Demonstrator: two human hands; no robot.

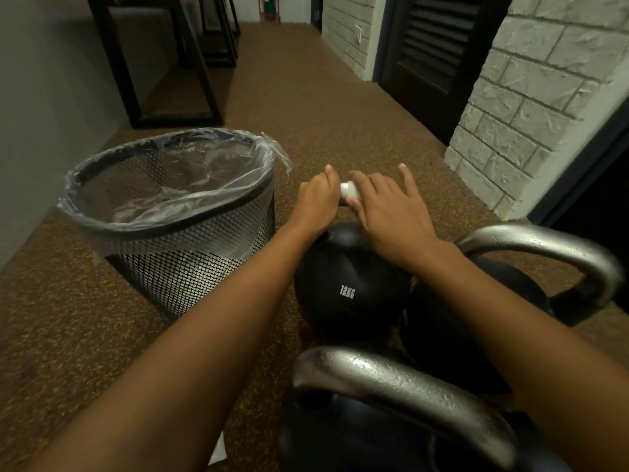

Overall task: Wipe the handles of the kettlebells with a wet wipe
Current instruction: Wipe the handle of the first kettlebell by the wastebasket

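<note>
- Wet wipe (pixel 350 191) bunched just above 12KG kettlebell (pixel 347 287), between both hands.
- Left hand (pixel 318 199) curled tight, can't tell what's gripped.
- Right hand (pixel 384 207) pinching wet wipe, outer fingers spread.
- Risk: bunched wipe skipping parts of the handle, or slipping out.
- Handle hidden under hands.
- White scrap (pixel 218 451) below-left of 12KG kettlebell, cut off, unclear.
</note>
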